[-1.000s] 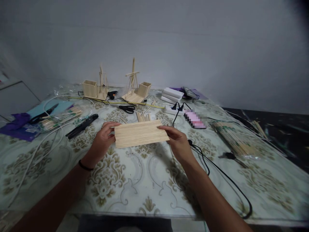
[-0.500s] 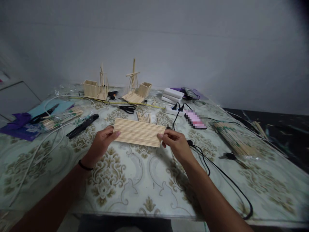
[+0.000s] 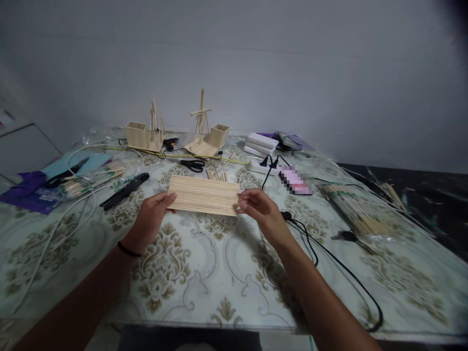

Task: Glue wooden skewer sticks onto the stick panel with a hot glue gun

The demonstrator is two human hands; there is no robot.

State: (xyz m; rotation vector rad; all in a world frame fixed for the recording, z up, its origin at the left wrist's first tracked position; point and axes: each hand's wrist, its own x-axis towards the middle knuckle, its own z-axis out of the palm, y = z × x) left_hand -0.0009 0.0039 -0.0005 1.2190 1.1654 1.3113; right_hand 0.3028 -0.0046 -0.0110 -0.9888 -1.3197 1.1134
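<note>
A flat rectangular panel of thin wooden sticks laid side by side (image 3: 204,196) is held above the table, tilted towards me. My left hand (image 3: 155,209) grips its left end, thumb on the upper face and fingers behind. At the other end, my right hand (image 3: 261,209) has curved fingers, with thumb and forefinger apart, right at the panel's short edge; whether the fingertips touch it is hard to make out. Just behind the panel lie short loose sticks (image 3: 217,175), partly hidden by it. Black-handled scissors (image 3: 193,165) rest beyond.
Two stick models with boxes (image 3: 137,135) (image 3: 219,135) stand at the back, near a glue gun (image 3: 170,143). A power strip (image 3: 261,167), a blurred pink phone (image 3: 297,180), bagged sticks (image 3: 356,209) and keys (image 3: 349,236) lie rightward. A black cutter-like tool (image 3: 125,191) and cables lie leftward.
The panel has shifted slightly left and its face is tilted more towards me. My right thumb has come off the panel's face to its edge, and those fingers have loosened.
</note>
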